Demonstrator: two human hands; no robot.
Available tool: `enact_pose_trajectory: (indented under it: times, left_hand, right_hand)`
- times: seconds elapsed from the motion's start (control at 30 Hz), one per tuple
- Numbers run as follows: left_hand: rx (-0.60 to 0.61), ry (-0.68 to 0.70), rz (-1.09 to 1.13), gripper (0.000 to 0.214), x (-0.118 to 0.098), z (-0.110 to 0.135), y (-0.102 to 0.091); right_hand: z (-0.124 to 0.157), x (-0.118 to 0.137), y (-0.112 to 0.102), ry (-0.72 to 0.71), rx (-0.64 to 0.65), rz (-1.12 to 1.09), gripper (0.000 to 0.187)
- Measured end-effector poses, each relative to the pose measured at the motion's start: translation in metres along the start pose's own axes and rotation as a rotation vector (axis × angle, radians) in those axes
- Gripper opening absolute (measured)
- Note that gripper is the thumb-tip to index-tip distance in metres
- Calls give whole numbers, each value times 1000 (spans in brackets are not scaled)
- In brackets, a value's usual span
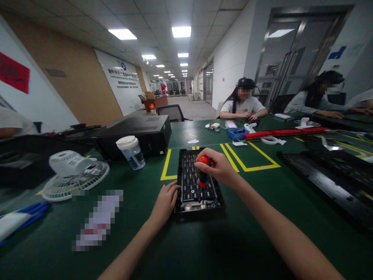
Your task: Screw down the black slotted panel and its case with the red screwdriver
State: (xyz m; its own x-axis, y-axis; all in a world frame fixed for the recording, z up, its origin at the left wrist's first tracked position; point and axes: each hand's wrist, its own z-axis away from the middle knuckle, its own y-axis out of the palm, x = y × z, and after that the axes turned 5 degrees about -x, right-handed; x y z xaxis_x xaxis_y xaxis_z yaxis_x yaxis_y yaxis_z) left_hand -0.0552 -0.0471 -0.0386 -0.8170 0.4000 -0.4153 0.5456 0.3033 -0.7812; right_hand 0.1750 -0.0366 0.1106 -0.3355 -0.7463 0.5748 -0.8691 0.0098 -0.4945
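Observation:
A black gridded panel [189,171] lies flat on the green table [250,225] in front of me. My right hand [218,167] is closed round the top of a red-and-black screwdriver [203,175] that stands upright with its tip on the panel near its front edge. My left hand [166,202] rests on the panel's left front corner, fingers curled over its rim, holding it still.
A white fan [74,173] lies at the left, with a lidded plastic cup [131,152] and a black box [140,132] behind it. Long black panels [335,175] lie at the right. Yellow tape [250,155] marks the table. Two people sit at the far side by a blue tray [237,133].

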Motion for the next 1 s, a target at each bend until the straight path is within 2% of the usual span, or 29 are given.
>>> enact_pose_trajectory:
  times: [0.57,1.0]
  left_hand:
    - [23,-10,-9,28,-1,0,0]
    - [19,-10,-17,28,-1,-1,-1]
  right_hand:
    - [1,7,4,14,-96,117,21]
    - [2,9,5,16,-101,117,22]
